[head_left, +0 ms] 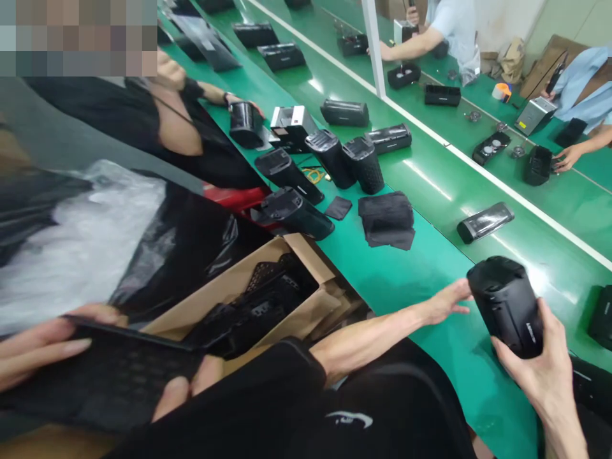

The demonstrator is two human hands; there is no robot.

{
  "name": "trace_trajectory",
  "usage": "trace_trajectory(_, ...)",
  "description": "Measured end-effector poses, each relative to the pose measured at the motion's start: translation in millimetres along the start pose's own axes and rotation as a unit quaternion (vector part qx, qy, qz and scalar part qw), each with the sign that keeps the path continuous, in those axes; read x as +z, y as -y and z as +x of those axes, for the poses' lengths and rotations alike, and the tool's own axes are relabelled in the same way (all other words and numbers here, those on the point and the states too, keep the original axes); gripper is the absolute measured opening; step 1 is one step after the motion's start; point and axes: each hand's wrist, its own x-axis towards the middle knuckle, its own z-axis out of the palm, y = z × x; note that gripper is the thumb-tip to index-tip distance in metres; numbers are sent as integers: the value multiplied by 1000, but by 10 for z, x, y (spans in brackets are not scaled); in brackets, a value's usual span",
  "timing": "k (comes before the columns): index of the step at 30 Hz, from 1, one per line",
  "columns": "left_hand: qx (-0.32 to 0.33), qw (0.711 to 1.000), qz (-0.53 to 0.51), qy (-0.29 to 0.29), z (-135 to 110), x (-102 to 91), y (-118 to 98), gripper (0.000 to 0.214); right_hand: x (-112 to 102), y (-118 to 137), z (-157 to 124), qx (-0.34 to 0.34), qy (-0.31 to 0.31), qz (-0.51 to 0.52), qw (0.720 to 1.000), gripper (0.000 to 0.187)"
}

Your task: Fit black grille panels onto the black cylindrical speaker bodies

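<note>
My right hand [549, 363] grips a black speaker housing [509, 309], thumb on the near side and fingers behind its right side. The housing is tilted, with its end face up, above the green bench; small white lettering shows low on its side. My left hand [444, 303] reaches out with its fingers apart, close to the housing's left edge; whether a fingertip touches it I cannot tell. Another speaker [485, 223] lies on the belt beyond. A stack of black sheets [387, 218] lies on the bench to the left.
Several speakers [329, 156] stand on the bench around a grey-white box [292, 127]. A carton [315, 280] of black parts sits by my left side. At far left, a co-worker's hands hold a black mesh panel [109, 370]. Co-workers sit across the belt, behind a white post [373, 48].
</note>
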Motion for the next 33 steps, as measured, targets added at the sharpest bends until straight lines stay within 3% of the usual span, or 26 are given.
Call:
trace_trajectory(2, 56, 998, 42, -10, -83, -113, -269, 104, -163, -83, 16, -25, 60, -61, 996, 103)
trace_trajectory(6, 66, 977, 179, 99, -156, -124, -684, 132, -254, -148, 34, -53, 90, -105, 989, 99)
trace_trajectory(11, 120, 945, 298, 60, -139, 49, -776, 117, -62, -16, 61, -89, 112, -123, 982, 91)
trace_trajectory(16, 121, 953, 274, 34, -158, 43, -794, 108, -108, -92, 30, -90, 117, -83, 986, 89)
trace_trajectory(18, 122, 966, 227, 28, -170, -5, -784, 108, -195, -238, -60, -54, 100, -37, 993, 101)
trace_trajectory(20, 114, 977, 175, 31, -173, -63, -760, 107, -257, -394, -197, 24, 75, 35, 996, 119)
trace_trajectory(23, 102, 986, 126, 42, -170, -121, -718, 107, -269, -500, -418, 137, 72, 182, 971, 129)
trace_trajectory(26, 91, 990, 99, 38, -181, -122, -694, 103, -258, -374, -564, 163, 54, 215, 962, 125)
trace_trajectory(30, 80, 993, 84, 30, -135, -139, -600, 102, -241, -169, -601, 187, 11, 168, 968, 98)
trace_trajectory(33, 43, 996, 81, -15, -8, -233, -424, 100, -81, -279, -574, 240, 1, 205, 949, 94)
